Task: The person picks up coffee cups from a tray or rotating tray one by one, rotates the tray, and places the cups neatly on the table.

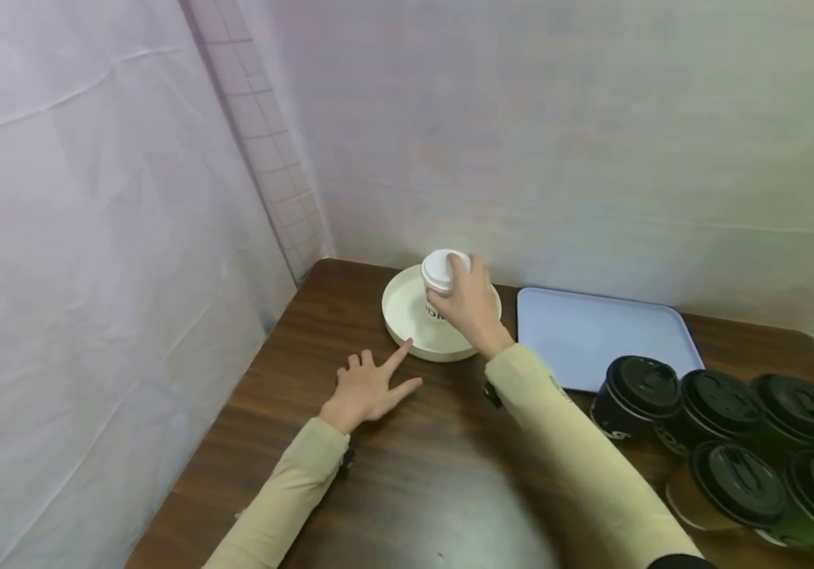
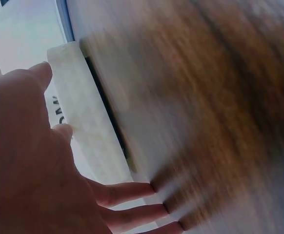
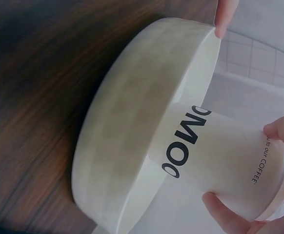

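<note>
A white paper coffee cup [image 1: 436, 274] with a white lid stands in a round cream tray [image 1: 442, 353] at the back of the table. My right hand [image 1: 469, 304] grips this cup near its top. In the right wrist view, fingertips and thumb press on the upper side of the cup [image 3: 220, 158], and black lettering shows below them. My left hand [image 1: 364, 391] is spread at the tray's front left, its index fingertip at the rim. In the left wrist view the left hand [image 2: 34, 156] lies beside the tray wall [image 2: 86, 105], other fingers extended over the wood.
A pale blue rectangular tray [image 1: 592, 328] lies to the right of the round one. Several black-lidded cups [image 1: 645, 387] crowd the right front of the brown wooden table [image 1: 407, 490]. White sheeting [image 1: 556, 142] hangs behind and at the left.
</note>
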`<move>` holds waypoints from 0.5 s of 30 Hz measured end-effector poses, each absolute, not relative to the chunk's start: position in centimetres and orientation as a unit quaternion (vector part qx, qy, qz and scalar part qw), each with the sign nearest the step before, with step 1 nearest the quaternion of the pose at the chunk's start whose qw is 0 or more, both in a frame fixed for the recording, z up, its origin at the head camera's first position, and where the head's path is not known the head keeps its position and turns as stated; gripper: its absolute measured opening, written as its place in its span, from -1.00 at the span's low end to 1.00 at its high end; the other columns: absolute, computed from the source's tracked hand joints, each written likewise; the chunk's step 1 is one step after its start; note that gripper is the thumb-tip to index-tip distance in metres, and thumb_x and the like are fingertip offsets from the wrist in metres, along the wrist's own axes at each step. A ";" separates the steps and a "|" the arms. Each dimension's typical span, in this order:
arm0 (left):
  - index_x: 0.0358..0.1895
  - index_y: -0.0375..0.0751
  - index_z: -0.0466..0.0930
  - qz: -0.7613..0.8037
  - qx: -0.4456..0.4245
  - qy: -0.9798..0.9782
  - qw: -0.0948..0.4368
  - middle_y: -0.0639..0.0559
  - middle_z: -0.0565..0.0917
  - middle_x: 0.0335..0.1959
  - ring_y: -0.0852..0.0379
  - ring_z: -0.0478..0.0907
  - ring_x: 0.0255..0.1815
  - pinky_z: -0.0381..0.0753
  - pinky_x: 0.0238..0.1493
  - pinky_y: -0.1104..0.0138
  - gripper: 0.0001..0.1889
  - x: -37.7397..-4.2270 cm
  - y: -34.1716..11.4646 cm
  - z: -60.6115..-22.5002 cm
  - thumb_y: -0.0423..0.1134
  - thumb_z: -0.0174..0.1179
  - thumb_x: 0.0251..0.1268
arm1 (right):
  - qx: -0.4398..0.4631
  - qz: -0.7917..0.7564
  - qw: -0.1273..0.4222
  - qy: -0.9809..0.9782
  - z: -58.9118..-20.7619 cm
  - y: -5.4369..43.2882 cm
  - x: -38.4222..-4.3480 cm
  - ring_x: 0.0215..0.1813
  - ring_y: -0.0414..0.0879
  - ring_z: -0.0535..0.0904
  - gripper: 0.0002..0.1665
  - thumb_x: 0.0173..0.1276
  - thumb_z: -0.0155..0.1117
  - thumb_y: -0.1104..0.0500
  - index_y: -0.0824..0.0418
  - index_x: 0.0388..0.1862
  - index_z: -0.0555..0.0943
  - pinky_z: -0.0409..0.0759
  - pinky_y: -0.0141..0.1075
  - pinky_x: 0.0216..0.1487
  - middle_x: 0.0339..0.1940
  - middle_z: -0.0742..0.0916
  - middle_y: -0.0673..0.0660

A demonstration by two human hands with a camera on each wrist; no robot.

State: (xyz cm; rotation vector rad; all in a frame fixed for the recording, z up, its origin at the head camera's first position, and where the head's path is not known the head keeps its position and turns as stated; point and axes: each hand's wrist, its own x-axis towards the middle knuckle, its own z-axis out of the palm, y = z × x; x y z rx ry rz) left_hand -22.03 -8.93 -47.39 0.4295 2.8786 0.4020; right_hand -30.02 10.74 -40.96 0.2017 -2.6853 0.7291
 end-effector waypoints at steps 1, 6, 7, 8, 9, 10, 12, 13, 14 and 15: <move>0.66 0.53 -0.15 0.137 0.144 0.975 0.103 -0.60 0.34 0.39 -0.52 0.38 0.33 0.47 0.24 -0.35 -0.25 -22.1 -9.1 -47.4 0.46 -0.19 0.50 | 0.072 0.257 0.176 -0.947 -41.0 10.8 -29.9 0.26 0.30 0.52 -0.20 0.29 0.43 -0.02 0.21 0.44 0.42 0.70 0.12 0.13 0.34 0.46 0.43; 0.67 0.52 -0.16 0.142 0.143 0.973 0.108 -0.62 0.33 0.40 -0.55 0.37 0.34 0.46 0.26 -0.39 -0.24 -22.6 -9.6 -47.6 0.46 -0.19 0.50 | 0.071 0.264 0.171 -0.947 -41.3 10.8 -29.2 0.23 0.29 0.53 -0.20 0.30 0.44 -0.03 0.18 0.45 0.41 0.74 0.13 0.05 0.34 0.44 0.41; 0.67 0.51 -0.16 0.144 0.143 0.973 0.109 -0.63 0.32 0.40 -0.56 0.37 0.34 0.46 0.26 -0.39 -0.24 -22.7 -9.7 -47.6 0.46 -0.19 0.50 | 0.071 0.265 0.171 -0.946 -41.4 10.8 -29.0 0.23 0.30 0.53 -0.20 0.30 0.44 -0.03 0.18 0.45 0.40 0.74 0.13 0.04 0.35 0.44 0.41; 0.67 0.51 -0.16 0.145 0.144 0.973 0.109 -0.63 0.32 0.41 -0.56 0.36 0.35 0.45 0.27 -0.39 -0.24 -22.8 -9.8 -47.6 0.47 -0.19 0.50 | 0.071 0.266 0.170 -0.946 -41.4 10.8 -28.9 0.23 0.30 0.53 -0.20 0.30 0.44 -0.03 0.18 0.46 0.40 0.75 0.12 0.02 0.36 0.44 0.41; 0.67 0.50 -0.16 0.146 0.143 0.973 0.109 -0.64 0.31 0.41 -0.57 0.35 0.36 0.44 0.28 -0.40 -0.24 -22.9 -9.9 -47.6 0.46 -0.19 0.50 | 0.071 0.267 0.169 -0.946 -41.4 10.8 -28.8 0.24 0.31 0.53 -0.19 0.30 0.44 -0.04 0.17 0.46 0.40 0.75 0.13 0.01 0.36 0.44 0.40; 0.67 0.50 -0.16 0.147 0.143 0.973 0.109 -0.64 0.31 0.41 -0.57 0.35 0.37 0.44 0.28 -0.40 -0.24 -23.0 -10.0 -47.7 0.47 -0.19 0.50 | 0.070 0.268 0.168 -0.946 -41.4 10.7 -28.6 0.24 0.31 0.53 -0.19 0.30 0.44 -0.04 0.17 0.46 0.41 0.75 0.13 0.00 0.37 0.44 0.40; 0.67 0.50 -0.16 0.146 0.142 0.973 0.108 -0.64 0.31 0.41 -0.57 0.34 0.37 0.43 0.29 -0.41 -0.24 -23.2 -10.1 -47.7 0.46 -0.19 0.50 | 0.070 0.268 0.167 -0.946 -41.5 10.6 -28.4 0.25 0.32 0.52 -0.18 0.29 0.46 -0.05 0.17 0.46 0.41 0.75 0.14 0.01 0.37 0.44 0.40; 0.67 0.51 -0.16 0.145 0.142 0.973 0.107 -0.64 0.31 0.41 -0.57 0.35 0.37 0.43 0.28 -0.41 -0.24 -23.2 -10.2 -47.8 0.46 -0.19 0.50 | 0.070 0.267 0.167 -0.946 -41.5 10.5 -28.3 0.26 0.32 0.52 -0.18 0.28 0.46 -0.05 0.17 0.46 0.41 0.75 0.14 0.03 0.38 0.44 0.40; 0.67 0.51 -0.16 0.144 0.142 0.973 0.107 -0.63 0.32 0.40 -0.56 0.35 0.36 0.43 0.28 -0.40 -0.24 -23.3 -10.3 -47.8 0.46 -0.18 0.50 | 0.070 0.266 0.168 -0.947 -41.5 10.5 -28.2 0.27 0.31 0.52 -0.17 0.28 0.47 -0.05 0.18 0.46 0.42 0.74 0.14 0.04 0.38 0.44 0.40; 0.67 0.51 -0.16 0.143 0.142 0.974 0.106 -0.63 0.33 0.39 -0.56 0.36 0.35 0.44 0.27 -0.40 -0.24 -23.4 -10.3 -47.8 0.46 -0.18 0.50 | 0.070 0.265 0.169 -0.947 -41.5 10.4 -28.1 0.27 0.31 0.52 -0.17 0.27 0.47 -0.05 0.18 0.45 0.42 0.74 0.14 0.05 0.38 0.45 0.39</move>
